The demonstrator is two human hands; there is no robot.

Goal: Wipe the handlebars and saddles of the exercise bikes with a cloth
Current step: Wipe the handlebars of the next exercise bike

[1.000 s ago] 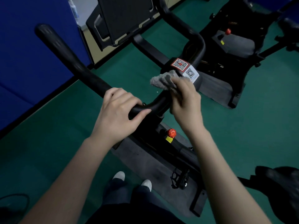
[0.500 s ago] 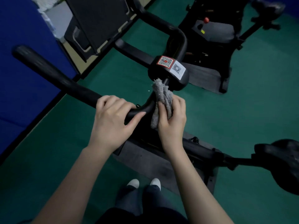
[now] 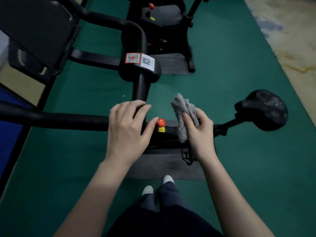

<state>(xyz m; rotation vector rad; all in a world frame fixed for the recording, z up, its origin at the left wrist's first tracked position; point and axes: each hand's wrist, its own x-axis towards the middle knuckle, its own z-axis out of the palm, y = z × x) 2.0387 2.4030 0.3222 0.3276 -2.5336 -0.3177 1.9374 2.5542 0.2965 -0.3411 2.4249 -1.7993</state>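
The near bike's black handlebar runs in from the left and bends up to a centre clamp with QR stickers. My left hand lies over that bend with its fingers loose and nearly straight, thumb pointing at a red knob. My right hand grips a folded grey cloth, held in the air right of the handlebar, above the bike frame and touching no bar. The black saddle sits on its post further right, apart from both hands.
A second exercise bike stands beyond on its grey mat. A black screen holder fills the upper left. A blue wall pad lines the left edge. A grey mat lies under the near bike on green flooring, by my white shoes.
My right hand has drawn the cloth off the handlebar bend and moved it right. My left hand's grip on the bar has loosened. The view has swung so the saddle shows.
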